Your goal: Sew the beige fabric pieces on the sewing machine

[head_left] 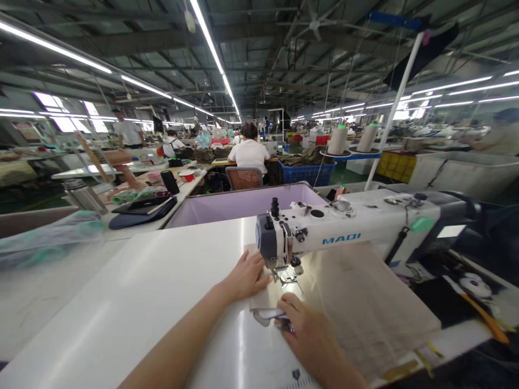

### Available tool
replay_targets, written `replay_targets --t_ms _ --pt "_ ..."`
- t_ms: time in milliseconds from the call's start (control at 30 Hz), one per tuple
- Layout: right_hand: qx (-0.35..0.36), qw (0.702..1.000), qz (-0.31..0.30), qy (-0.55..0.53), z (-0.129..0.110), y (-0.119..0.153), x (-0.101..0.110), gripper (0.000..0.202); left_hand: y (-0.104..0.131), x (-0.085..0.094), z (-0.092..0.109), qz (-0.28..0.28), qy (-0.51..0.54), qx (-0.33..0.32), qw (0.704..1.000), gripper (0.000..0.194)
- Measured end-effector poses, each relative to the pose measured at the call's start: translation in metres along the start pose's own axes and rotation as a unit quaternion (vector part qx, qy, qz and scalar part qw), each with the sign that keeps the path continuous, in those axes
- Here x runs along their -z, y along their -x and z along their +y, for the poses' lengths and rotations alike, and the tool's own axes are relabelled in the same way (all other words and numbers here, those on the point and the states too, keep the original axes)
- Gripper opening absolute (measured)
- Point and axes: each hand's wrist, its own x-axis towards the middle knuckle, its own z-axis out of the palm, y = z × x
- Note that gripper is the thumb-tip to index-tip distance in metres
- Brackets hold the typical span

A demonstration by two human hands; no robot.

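Observation:
The white sewing machine (344, 221), marked MAQI, has its lit presser foot (287, 278) over beige fabric (360, 292). The cloth spreads under the machine arm to the right. My left hand (246, 274) lies with fingers stretched out on a narrow part of the fabric, left of the presser foot. Nearer to me, my right hand (310, 327) is curled at the fabric's front edge. A small dark and metallic item (287, 325) shows in its fingers; its kind is not clear. Beside it, a curved greyish piece (263, 319) rests by the fabric edge.
The white table (170, 292) extends to the left. Behind it is a lilac-lined bin (243, 202). Thread cones (337, 140) stand behind the machine. A phone (169, 182) and a steel flask (83, 194) are on the left bench. A person (248, 148) sits ahead, facing away.

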Motion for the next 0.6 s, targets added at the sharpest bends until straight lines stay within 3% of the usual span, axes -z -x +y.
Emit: replay_targets --t_ms 600 --pt "0.004 1.000 -0.008 0.024 0.0020 -0.0058 0.0020 0.026 -0.0032 -0.0056 -0.0053 0.004 -0.010 -0.005 1.000 0.029"
